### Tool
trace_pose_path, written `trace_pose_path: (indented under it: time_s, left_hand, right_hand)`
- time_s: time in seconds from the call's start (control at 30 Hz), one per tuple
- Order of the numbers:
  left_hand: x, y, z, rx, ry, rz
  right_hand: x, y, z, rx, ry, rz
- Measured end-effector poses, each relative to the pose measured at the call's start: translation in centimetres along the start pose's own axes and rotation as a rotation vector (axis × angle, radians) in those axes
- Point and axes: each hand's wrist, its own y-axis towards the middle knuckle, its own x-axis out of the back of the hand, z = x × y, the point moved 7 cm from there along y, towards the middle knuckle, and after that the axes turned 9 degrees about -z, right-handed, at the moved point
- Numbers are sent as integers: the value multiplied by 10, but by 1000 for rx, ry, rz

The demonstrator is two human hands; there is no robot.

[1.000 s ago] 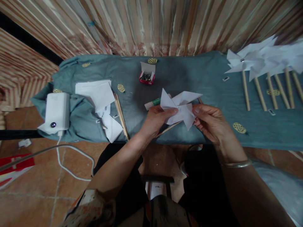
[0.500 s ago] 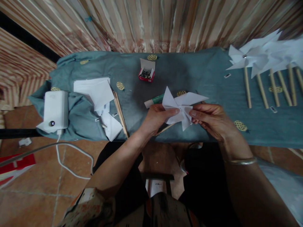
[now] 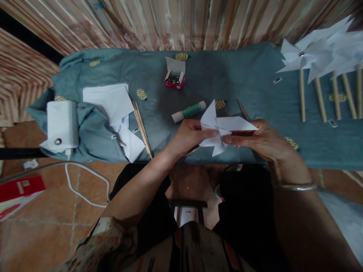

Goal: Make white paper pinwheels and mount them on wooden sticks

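Observation:
A white paper pinwheel (image 3: 211,117) is held above the front part of the cloth-covered table, its folded blades spread out. My left hand (image 3: 188,136) is closed on its left side, the thumb pressing near the centre. On the other side my right hand (image 3: 261,141) pinches the paper by the centre and the right blade, its fingers partly behind the paper. Just beyond the left hand lies a green and white glue stick (image 3: 190,110). A thin pointed wooden-looking piece (image 3: 242,108) shows behind the right hand. Farther back stands an open red box (image 3: 174,79) of small metal pins.
White paper sheets (image 3: 106,100) and wooden sticks (image 3: 142,128) lie to the left, beside a white device (image 3: 62,122) with a cable (image 3: 85,202). Finished-looking pinwheels (image 3: 312,53) on sticks lie at the right. The blue-green cloth (image 3: 227,75) ends near my knees.
The pinwheel has tilted and turned in my hands, and my right fingers have shifted around its right blade. The camera view has moved slightly, exposing more of the glue stick.

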Motion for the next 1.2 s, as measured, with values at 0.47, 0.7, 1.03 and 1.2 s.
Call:
trace_pose_path:
  time_s: [0.47,0.7,1.03,1.2]
  left_hand:
    - [-1,-2,-3,-55,-11,32]
    - [-2,-3,-4,-68,3,48]
    - [-2,-5,-3,-61,90,41]
    - [-4,-7,-1,-41,95,46]
  right_hand:
    - [1,-1,1,85,49,-35]
    - [0,-4,3,112,-89,-25]
    - [2,-4,1,112,-136,-24]
    - [2,-5,1,67,-117,-17]
